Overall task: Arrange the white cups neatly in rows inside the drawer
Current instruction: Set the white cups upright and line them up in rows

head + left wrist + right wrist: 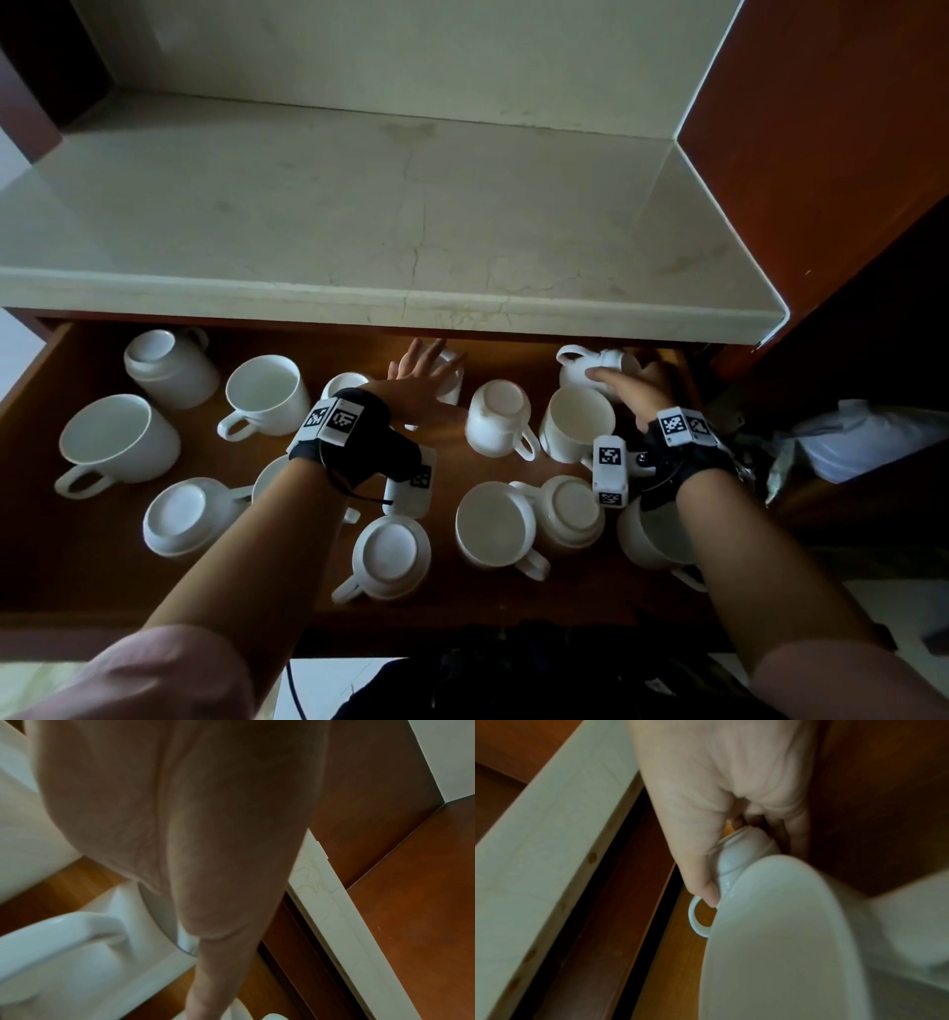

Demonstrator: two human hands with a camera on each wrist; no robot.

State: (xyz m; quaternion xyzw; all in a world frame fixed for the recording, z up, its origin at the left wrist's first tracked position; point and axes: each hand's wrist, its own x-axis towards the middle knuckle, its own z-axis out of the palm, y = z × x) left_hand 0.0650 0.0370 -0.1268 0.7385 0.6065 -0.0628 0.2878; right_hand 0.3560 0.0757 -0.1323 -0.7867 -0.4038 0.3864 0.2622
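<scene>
An open wooden drawer [56, 586] holds several white cups, some upright, some upside down, scattered without order. My left hand [426, 367] reaches to the back middle with fingers spread over a white cup [454, 393]; whether it touches I cannot tell. In the left wrist view the left hand [205, 841] stretches out flat above a handled cup [120, 925]. My right hand [629, 383] grips a cup lying on its side [577, 362] in the back right corner. The right wrist view shows the right hand [706, 833] curled round that cup [744, 854], behind another cup's rim [782, 933].
A pale stone countertop [411, 216] overhangs the drawer's back edge just above both hands. A reddish-brown cabinet wall [832, 154] stands at the right. White bundled items [873, 442] lie outside the drawer to the right. Bare drawer floor [77, 580] shows at the front left.
</scene>
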